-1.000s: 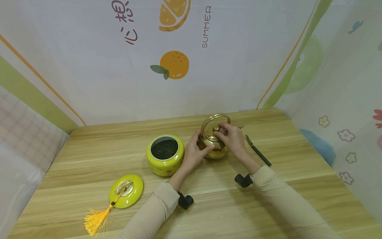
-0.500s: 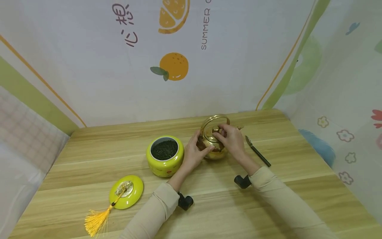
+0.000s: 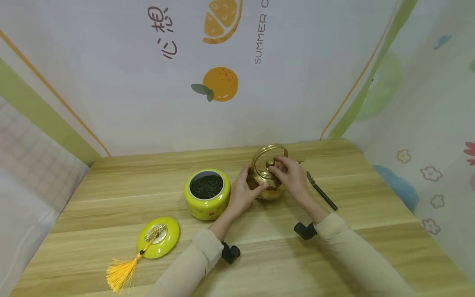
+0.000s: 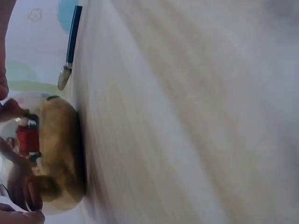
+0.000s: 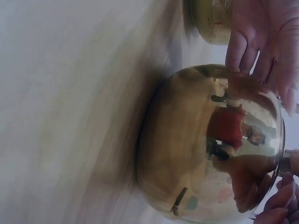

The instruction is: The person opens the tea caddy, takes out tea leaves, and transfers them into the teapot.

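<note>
A shiny gold teapot (image 3: 271, 194) with an arched handle stands at the back of the wooden table. My left hand (image 3: 241, 197) cups its left side, thumb toward the front. With thumb and fingers, my right hand (image 3: 292, 175) pinches the knob of the teapot lid (image 3: 263, 171), which sits on the opening. The right wrist view shows the round teapot body (image 5: 182, 140) close up, with left fingers against it. Left of the hands is a yellow-green jar (image 3: 202, 208) of dark loose tea leaves (image 3: 206, 187).
The jar's yellow-green lid (image 3: 168, 237) with an orange tassel (image 3: 122, 274) lies front left. Right of the teapot lies a small dark-handled scoop (image 3: 323, 192), its metal end toward the back. A printed cloth (image 3: 156, 115) hangs behind the table.
Both hands keep their hold on the teapot and its lid knob. The head view has shifted slightly; nothing else visibly moves.
</note>
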`<state>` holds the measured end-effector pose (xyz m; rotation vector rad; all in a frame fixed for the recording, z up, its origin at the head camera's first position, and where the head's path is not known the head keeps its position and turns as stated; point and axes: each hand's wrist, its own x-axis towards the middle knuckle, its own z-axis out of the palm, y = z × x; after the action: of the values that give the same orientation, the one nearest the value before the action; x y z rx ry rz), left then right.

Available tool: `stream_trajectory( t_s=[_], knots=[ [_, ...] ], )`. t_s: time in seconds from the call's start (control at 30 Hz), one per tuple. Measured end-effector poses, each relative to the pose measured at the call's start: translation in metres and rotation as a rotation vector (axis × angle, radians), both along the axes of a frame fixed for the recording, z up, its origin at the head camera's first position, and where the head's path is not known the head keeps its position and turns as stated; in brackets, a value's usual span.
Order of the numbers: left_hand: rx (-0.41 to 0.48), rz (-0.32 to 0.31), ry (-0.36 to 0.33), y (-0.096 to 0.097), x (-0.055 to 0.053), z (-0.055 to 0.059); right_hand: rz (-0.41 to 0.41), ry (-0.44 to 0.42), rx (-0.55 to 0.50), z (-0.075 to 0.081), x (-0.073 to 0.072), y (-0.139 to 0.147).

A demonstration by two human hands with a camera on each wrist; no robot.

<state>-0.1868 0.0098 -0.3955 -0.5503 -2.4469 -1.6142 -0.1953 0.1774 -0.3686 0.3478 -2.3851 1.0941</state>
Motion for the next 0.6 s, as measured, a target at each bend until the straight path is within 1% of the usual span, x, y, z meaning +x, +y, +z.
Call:
stream_trajectory(
  t_s=[0.13, 0.27, 0.37, 0.4, 0.47, 0.5, 0.6],
  knots=[
    [0.025, -0.004, -0.005, -0.003, 0.012, 0.001, 0.026, 0.002, -0.096, -0.002, 0.008, 0.000],
    [0.025, -0.026, -0.040, -0.009, 0.031, 0.007, 0.058, 0.068, -0.161, -0.002, 0.012, -0.001],
    [0.040, -0.062, -0.108, -0.015, 0.049, 0.013, 0.096, 0.121, -0.200, 0.001, 0.017, -0.005],
    [0.043, -0.076, -0.125, -0.018, 0.055, 0.013, 0.116, 0.123, -0.220, 0.002, 0.018, -0.007],
    [0.061, -0.108, -0.153, -0.023, 0.066, 0.015, 0.161, 0.107, -0.257, 0.004, 0.021, -0.012],
    [0.059, -0.121, -0.147, -0.027, 0.071, 0.016, 0.185, 0.089, -0.276, 0.005, 0.023, -0.016],
    [0.083, -0.160, -0.134, -0.038, 0.084, 0.017, 0.262, -0.009, -0.325, 0.007, 0.028, -0.026]
  ],
)
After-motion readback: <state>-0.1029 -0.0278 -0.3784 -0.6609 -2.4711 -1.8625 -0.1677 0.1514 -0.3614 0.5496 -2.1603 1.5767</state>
